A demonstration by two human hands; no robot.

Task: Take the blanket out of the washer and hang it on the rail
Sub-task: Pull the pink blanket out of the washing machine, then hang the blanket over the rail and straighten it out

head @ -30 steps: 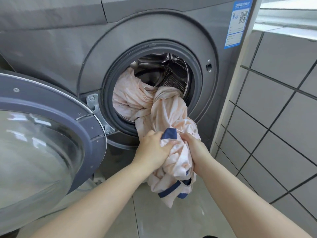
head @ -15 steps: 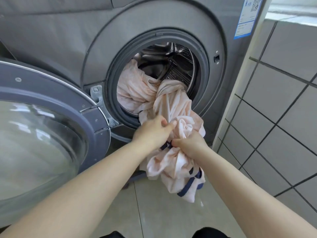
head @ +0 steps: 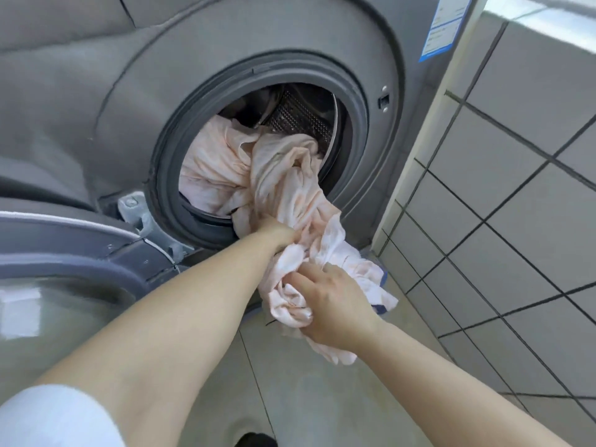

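- The grey front-loading washer (head: 96,91) fills the view, with its round door (head: 64,253) swung wide open at lower left, glass bowl catching the light.
- The pale pink blanket (head: 283,188) is half out: one bunched mass sits inside the drum (head: 303,121), and a thick twisted rope of it spills over the dark rubber seal (head: 167,150) and down in front of the machine.
- Left hand (head: 279,233) is right at the lower lip of the opening, fingers curled into the fabric, gripping the twisted part just where it leaves the seal.
- Right hand (head: 329,304) is lower and nearer the camera, fingers wrapped round a wadded clump of the same blanket, knuckles facing us.
- Between the two hands the cloth bulges in a crumpled fold; below the right hand a loose end hangs toward the floor (head: 322,398).
- A sliver of dark blue trim (head: 382,309) peeks out at the blanket's right edge, beside the right hand.
- A white sleeve (head: 54,417) shows on the left arm at bottom left.
- To the right stands a wall of pale tiles (head: 516,204) with dark grout, just beside the washer's edge.
- A blue-and-white label (head: 446,24) sits at the machine's upper right corner, print too small to read.
- The door hinge (head: 138,211) shows, bare metal, between door and seal.
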